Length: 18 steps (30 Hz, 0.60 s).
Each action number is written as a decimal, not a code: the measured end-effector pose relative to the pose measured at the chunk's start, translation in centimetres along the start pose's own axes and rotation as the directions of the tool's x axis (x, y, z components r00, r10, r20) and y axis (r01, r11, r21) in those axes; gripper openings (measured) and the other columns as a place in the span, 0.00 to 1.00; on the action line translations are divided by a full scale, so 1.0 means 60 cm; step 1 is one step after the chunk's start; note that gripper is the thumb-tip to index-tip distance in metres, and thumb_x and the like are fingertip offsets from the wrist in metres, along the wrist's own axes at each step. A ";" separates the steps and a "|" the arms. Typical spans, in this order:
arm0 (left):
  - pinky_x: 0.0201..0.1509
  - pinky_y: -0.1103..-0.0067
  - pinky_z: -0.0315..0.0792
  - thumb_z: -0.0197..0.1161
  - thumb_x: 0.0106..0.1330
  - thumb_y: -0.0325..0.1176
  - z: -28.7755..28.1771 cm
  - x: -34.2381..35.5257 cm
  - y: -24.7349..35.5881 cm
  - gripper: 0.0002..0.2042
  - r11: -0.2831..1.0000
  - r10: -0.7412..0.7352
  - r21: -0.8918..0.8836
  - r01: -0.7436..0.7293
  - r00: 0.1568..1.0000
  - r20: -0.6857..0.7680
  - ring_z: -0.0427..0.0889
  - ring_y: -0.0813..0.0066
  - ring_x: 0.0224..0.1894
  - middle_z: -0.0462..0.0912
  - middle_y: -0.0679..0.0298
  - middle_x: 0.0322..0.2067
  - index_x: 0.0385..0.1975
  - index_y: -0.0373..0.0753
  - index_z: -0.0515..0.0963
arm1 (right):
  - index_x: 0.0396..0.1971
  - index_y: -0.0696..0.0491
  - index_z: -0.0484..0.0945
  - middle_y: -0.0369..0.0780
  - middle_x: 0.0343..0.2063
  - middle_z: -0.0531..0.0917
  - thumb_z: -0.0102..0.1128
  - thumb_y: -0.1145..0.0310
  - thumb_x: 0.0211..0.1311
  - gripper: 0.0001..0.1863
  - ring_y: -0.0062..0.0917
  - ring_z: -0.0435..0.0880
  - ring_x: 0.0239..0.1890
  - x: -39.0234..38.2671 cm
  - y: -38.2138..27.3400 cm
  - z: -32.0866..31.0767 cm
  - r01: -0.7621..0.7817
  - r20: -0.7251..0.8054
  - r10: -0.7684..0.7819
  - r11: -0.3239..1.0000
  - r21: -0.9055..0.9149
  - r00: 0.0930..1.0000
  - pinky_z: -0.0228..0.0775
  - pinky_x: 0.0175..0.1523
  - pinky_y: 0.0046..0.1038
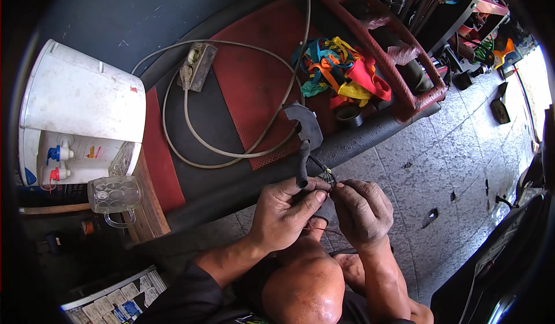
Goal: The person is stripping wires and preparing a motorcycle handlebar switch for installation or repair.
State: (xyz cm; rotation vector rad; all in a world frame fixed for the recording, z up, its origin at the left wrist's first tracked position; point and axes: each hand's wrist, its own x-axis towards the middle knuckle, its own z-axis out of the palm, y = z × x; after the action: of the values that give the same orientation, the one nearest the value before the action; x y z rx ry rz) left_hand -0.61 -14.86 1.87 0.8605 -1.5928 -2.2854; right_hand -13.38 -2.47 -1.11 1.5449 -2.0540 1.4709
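My left hand is closed, thumb against forefinger, on a black-sheathed wire harness. Thin green and yellow wires fan out of the sheath's end between my two hands. Close beside it, the fingertips of my right hand pinch the ends of these wires. Just above my left hand stands a dark curved plastic piece with a black tube running down from it to my fingers. A thin reddish wire hangs below my hands, over my leg. The exact wire tips are hidden by my fingers.
A red-and-black padded bench lies ahead, with a looped grey cord, a power socket block, colourful cloth strips and a red metal frame. At left stand a white water dispenser and glass mug. Tiled floor extends right.
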 end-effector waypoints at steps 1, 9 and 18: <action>0.41 0.82 0.77 0.62 0.69 0.22 0.002 0.000 -0.002 0.08 1.000 0.016 -0.002 -0.016 1.000 -0.013 0.79 0.85 0.36 0.84 0.65 0.34 0.45 0.32 0.82 | 0.36 0.59 0.82 0.45 0.31 0.84 0.70 0.80 0.46 0.14 0.34 0.85 0.29 0.003 -0.001 -0.002 -0.002 0.005 0.002 1.000 -0.004 1.000 0.77 0.32 0.31; 0.41 0.79 0.78 0.61 0.68 0.20 0.007 0.015 -0.022 0.08 0.788 0.430 0.469 -0.400 0.901 0.046 0.84 0.76 0.36 0.86 0.57 0.36 0.43 0.32 0.83 | 0.32 0.58 0.78 0.37 0.25 0.80 0.58 0.74 0.66 0.04 0.17 0.76 0.25 0.006 -0.036 -0.008 -0.819 0.525 0.761 0.014 0.574 0.381 0.68 0.28 0.22; 0.41 0.79 0.78 0.62 0.67 0.20 0.005 0.014 -0.017 0.07 0.795 0.448 0.444 -0.413 0.893 0.028 0.86 0.73 0.38 0.86 0.57 0.35 0.43 0.31 0.82 | 0.38 0.61 0.78 0.45 0.34 0.83 0.65 0.82 0.55 0.10 0.31 0.84 0.31 -0.004 -0.034 0.001 -0.467 0.121 0.450 0.853 0.232 0.885 0.77 0.36 0.26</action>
State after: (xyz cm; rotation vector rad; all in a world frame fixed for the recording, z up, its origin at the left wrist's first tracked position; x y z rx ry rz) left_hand -1.29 -14.65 0.71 0.5752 -2.0578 -1.5821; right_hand -11.58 -2.27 -0.08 1.2340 -2.4785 1.9410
